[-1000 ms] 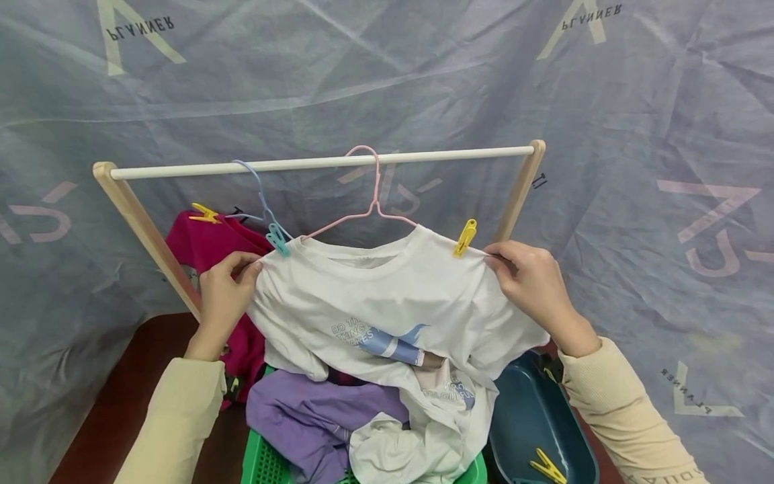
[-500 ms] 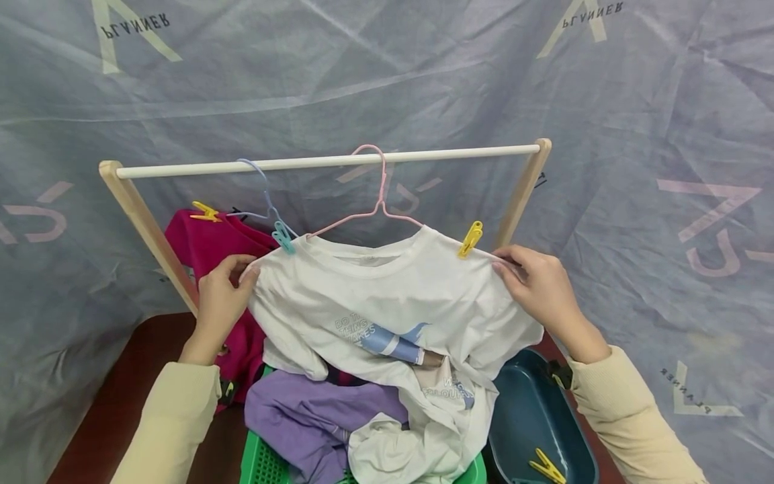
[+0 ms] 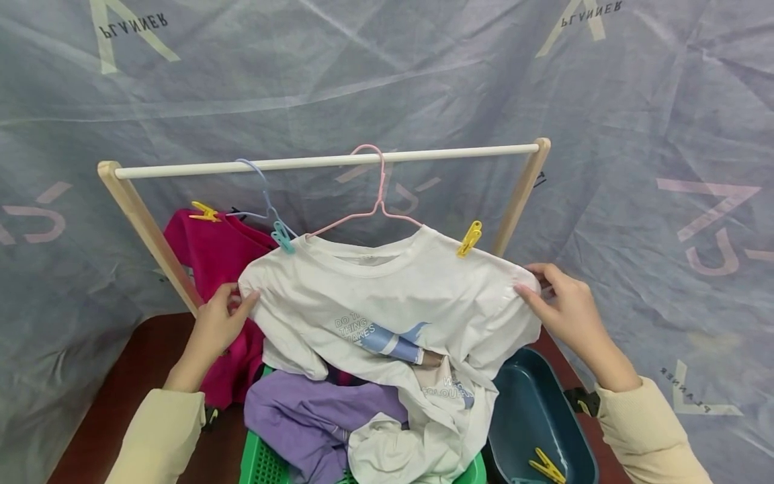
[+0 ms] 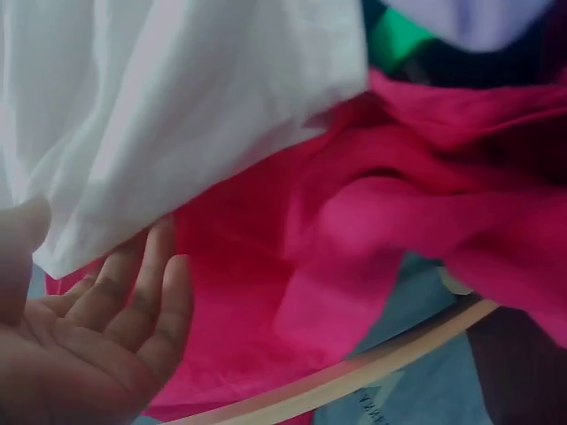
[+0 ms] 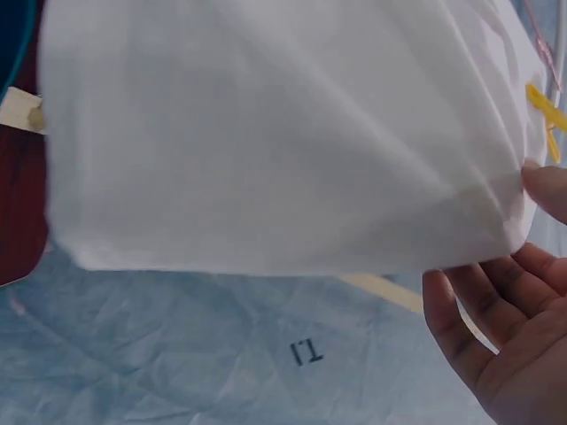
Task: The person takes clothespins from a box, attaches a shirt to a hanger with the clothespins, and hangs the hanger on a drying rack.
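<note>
A white T-shirt [image 3: 387,289] with a blue print hangs on a pink hanger [image 3: 379,188]. A teal clothespin [image 3: 281,237] clips one shoulder and a yellow clothespin [image 3: 469,239] the other. My left hand [image 3: 220,321] holds the left sleeve's outer edge, thumb in front and fingers behind. At the opposite sleeve my right hand [image 3: 571,312] pinches the upper corner the same way. The left wrist view shows the left fingers [image 4: 133,305] loosely bent at the hem. In the right wrist view, the right fingers [image 5: 496,301] lie partly behind the white cloth.
A white rod [image 3: 302,163] on wooden posts carries the hangers. A magenta garment [image 3: 205,242] hangs from a blue hanger [image 3: 264,190] at left. Below, a green basket [image 3: 259,457] holds purple cloth [image 3: 314,410]. A dark blue tub [image 3: 526,396] contains a yellow clothespin [image 3: 547,465].
Both hands have slid outward and down from the shoulder line to the sleeve ends. The sleeves now spread wider, while the hanger and clothespins stay nearly in place.
</note>
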Demonstrator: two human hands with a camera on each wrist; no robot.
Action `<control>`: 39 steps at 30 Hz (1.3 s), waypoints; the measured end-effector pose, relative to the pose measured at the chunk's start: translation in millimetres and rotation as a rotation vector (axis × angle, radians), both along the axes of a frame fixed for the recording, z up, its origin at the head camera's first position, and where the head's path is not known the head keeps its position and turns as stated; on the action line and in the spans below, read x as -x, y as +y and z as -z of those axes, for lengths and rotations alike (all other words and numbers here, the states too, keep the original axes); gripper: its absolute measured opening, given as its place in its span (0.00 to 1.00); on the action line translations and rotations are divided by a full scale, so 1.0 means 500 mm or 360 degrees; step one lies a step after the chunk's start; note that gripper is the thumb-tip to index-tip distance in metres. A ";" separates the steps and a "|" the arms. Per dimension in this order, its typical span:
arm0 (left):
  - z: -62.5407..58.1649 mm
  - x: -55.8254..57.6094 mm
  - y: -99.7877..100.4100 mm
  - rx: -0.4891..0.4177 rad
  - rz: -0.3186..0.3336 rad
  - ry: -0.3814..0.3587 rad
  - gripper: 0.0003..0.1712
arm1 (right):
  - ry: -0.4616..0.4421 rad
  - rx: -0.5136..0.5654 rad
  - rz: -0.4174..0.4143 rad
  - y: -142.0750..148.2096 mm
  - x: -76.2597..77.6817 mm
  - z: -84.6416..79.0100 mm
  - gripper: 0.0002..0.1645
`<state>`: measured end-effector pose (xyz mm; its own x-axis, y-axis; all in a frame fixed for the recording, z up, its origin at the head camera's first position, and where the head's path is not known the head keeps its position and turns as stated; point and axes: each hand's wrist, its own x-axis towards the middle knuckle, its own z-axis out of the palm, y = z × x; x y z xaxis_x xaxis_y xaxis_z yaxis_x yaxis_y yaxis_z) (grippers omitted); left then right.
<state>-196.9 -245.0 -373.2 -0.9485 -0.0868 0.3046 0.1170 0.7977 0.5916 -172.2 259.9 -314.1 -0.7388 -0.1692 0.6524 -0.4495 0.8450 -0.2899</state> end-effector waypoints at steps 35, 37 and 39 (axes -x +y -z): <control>0.123 -0.113 0.176 -0.0077 0.0277 -0.0212 0.05 | -0.0984 0.0005 -0.0225 -0.012 -0.049 0.213 0.25; 0.128 -0.115 0.187 -0.0090 0.0292 -0.0259 0.06 | -0.0982 -0.0016 -0.0257 -0.020 -0.049 0.220 0.30; 0.132 -0.117 0.200 -0.0096 0.0318 -0.0312 0.06 | -0.0966 -0.0024 -0.0280 -0.027 -0.049 0.226 0.34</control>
<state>-138.4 -145.2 -439.1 -0.9889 0.0952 0.1137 0.1469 0.7328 0.6643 -147.4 246.2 -427.2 -0.9369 -0.3276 0.1223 -0.3411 0.7796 -0.5252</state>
